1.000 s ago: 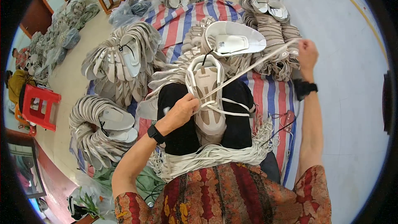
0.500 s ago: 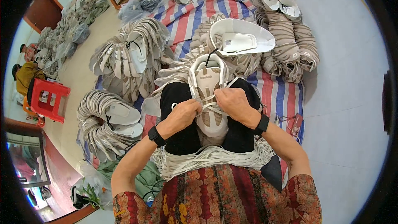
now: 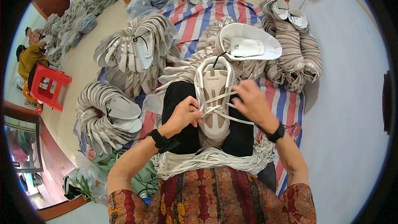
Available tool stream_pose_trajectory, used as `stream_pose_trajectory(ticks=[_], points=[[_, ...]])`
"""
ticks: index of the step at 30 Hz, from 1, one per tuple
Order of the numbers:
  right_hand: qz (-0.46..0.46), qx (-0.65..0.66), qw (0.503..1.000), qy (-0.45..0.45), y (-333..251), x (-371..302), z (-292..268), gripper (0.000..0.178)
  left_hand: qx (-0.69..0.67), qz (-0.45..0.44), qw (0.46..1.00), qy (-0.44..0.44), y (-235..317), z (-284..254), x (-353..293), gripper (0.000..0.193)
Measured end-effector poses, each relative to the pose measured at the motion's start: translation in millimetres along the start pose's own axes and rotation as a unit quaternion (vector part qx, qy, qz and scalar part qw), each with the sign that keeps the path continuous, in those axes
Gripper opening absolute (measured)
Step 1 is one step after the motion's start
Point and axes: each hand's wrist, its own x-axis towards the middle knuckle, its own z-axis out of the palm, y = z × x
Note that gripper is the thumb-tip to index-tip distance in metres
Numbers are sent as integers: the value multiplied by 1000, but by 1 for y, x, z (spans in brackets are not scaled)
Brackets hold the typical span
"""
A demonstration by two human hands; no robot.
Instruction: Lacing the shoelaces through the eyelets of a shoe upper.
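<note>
A beige and white shoe upper (image 3: 214, 85) rests between my black-clad legs (image 3: 180, 108), its toe toward me. A cream shoelace (image 3: 219, 97) crosses its front, with a loose end trailing to the right over my leg. At the shoe's left edge, my left hand (image 3: 186, 114) is closed, fingertips pinching the lace. On the other side my right hand (image 3: 252, 103) is closed and blurred by motion; the lace runs up to its fingertips. Across my lap lies a thick bundle of cream laces (image 3: 215, 159). Just beyond the shoe sits another white-lined upper (image 3: 269, 45) on a stack.
Curved stacks of uppers (image 3: 107, 116) lie to the left, with more bundles (image 3: 292, 49) at the right, on a striped sheet (image 3: 195, 20). A red stool (image 3: 49, 85) stands far left near another seated person (image 3: 30, 60). A plastic bag (image 3: 89, 182) lies lower left.
My right hand has moved right and away from the shoe's middle, and the lace now stretches toward it. My left hand stays by the left edge. The whole view has shifted slightly.
</note>
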Motion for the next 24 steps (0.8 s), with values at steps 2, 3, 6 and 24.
stream_pose_trajectory(ticks=[2, 3, 6, 24], points=[[-43, -10, 999, 11, -10, 4, 20, 23, -67, -26, 997, 12, 1, 2, -2, 21], [-41, -35, 998, 22, -12, 5, 25, 19, -135, -54, 989, 22, 2, 4, -2, 22], [-66, -110, 991, 44, -9, 12, 31, 17, -228, -62, 971, 31, 0, 9, -6, 19], [194, 283, 937, -64, 0, 9, 2, 16, -314, 14, 947, 64, -12, 0, -5, 11]])
